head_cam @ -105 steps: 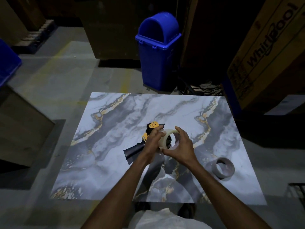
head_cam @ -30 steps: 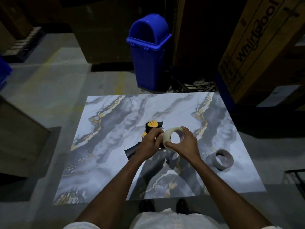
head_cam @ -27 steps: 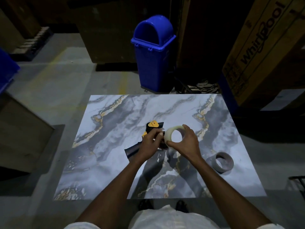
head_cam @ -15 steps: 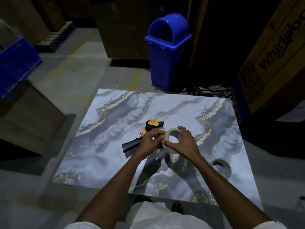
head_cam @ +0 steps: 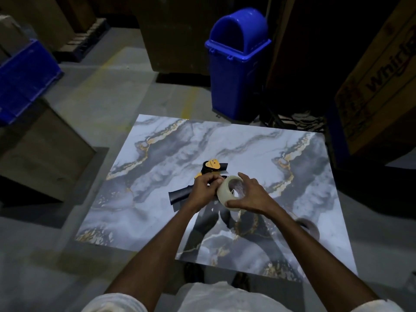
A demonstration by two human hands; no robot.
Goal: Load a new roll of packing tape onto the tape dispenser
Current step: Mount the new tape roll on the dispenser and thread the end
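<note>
A black and yellow tape dispenser (head_cam: 212, 167) lies at the middle of the marble-patterned table (head_cam: 157, 199), its black handle (head_cam: 180, 194) pointing to the left. My left hand (head_cam: 203, 191) grips the dispenser's body. My right hand (head_cam: 247, 194) holds a pale roll of packing tape (head_cam: 225, 191) by its rim, thumb below and fingers above, right beside the dispenser. Whether the roll sits on the dispenser's hub is hidden by my hands.
An empty grey tape core (head_cam: 309, 226) lies on the table's right side, partly behind my right forearm. A blue lidded bin (head_cam: 236, 64) stands beyond the table. Cardboard boxes (head_cam: 378, 91) rise at the right, a blue crate (head_cam: 24, 79) on a box at left.
The camera has swung left, so the table sits further right in view. Both hands stay at the dispenser; the right hand has turned the roll more edge-on and shifted its fingers on the rim.
</note>
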